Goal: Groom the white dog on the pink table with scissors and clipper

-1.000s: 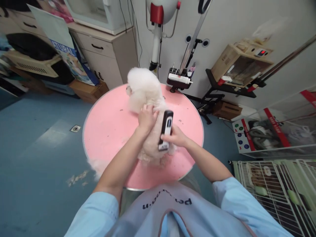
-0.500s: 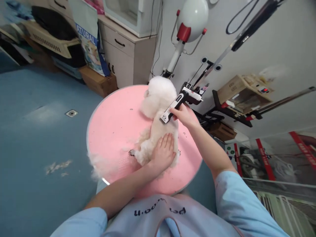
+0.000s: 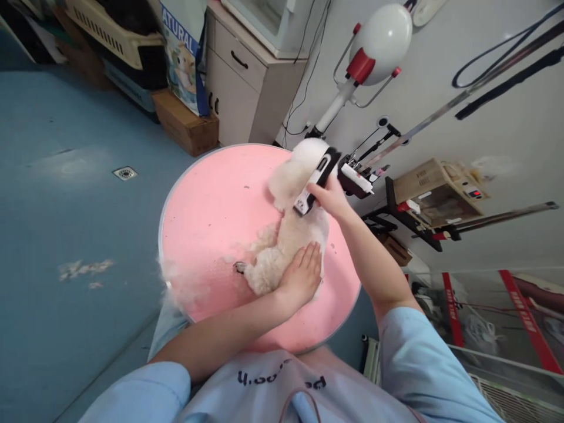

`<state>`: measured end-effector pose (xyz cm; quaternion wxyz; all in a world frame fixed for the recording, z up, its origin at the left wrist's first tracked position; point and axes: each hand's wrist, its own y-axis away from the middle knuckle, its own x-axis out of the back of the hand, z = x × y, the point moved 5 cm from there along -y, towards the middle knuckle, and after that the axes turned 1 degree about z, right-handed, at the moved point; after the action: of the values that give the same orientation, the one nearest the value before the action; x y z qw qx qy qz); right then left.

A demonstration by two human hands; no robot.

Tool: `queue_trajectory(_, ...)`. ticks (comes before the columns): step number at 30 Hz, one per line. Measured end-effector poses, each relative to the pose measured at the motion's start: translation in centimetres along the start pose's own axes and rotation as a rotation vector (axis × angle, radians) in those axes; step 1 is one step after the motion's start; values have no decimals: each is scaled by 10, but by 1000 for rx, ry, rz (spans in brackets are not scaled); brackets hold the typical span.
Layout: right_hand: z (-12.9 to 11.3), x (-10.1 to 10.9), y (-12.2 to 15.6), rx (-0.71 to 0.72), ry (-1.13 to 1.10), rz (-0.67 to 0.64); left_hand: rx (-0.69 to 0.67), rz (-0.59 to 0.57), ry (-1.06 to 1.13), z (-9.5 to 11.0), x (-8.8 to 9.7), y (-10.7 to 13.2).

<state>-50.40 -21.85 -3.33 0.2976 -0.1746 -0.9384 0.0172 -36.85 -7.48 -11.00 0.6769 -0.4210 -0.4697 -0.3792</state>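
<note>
A white fluffy dog (image 3: 293, 229) is on the round pink grooming table (image 3: 207, 200), its head away from me and its body closely clipped. My left hand (image 3: 304, 270) lies flat on the dog's rear back, fingers stretched out. In my right hand (image 3: 328, 194) is a white and black hair clipper (image 3: 318, 179). The clipper's blade end points down toward me at the dog's neck and upper back; whether it touches the coat I cannot tell. Loose white fur (image 3: 187, 291) lies at the table's left front edge.
Behind the table stand a white dryer (image 3: 381, 44) on a pole and a metal arm (image 3: 440, 111). A cabinet (image 3: 238, 88), cardboard box (image 3: 187, 123) and printed bag (image 3: 181, 64) line the back left. A wooden box (image 3: 434, 191) is at right. Fur clumps (image 3: 86, 269) lie on the floor.
The view has shifted, moving the background. The clipper in my right hand is now slightly farther up, nearer the dog's neck and head. My left hand stays on the dog's rear back.
</note>
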Motion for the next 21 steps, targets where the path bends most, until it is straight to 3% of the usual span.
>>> queue_trajectory(3,0,0,-11,-42,84,9,-15,-3,-11,1,0,0)
queue_trajectory(7,5,-28,2,-243,81,-325,-20,29,-18,1,0,1)
queue_trajectory(10,1,-42,16,-290,30,-525,-23,51,-42,1,-1,2)
queue_trajectory(11,1,-41,15,-279,19,-507,-24,57,-46,1,-1,2)
queue_trajectory(14,5,-23,-2,-214,17,-247,-27,86,-51,0,1,2)
queue_trajectory(16,8,-17,-6,-203,26,-158,-26,104,-56,0,3,2)
queue_trajectory(21,-5,-49,34,-266,20,-504,-16,61,-43,2,3,1)
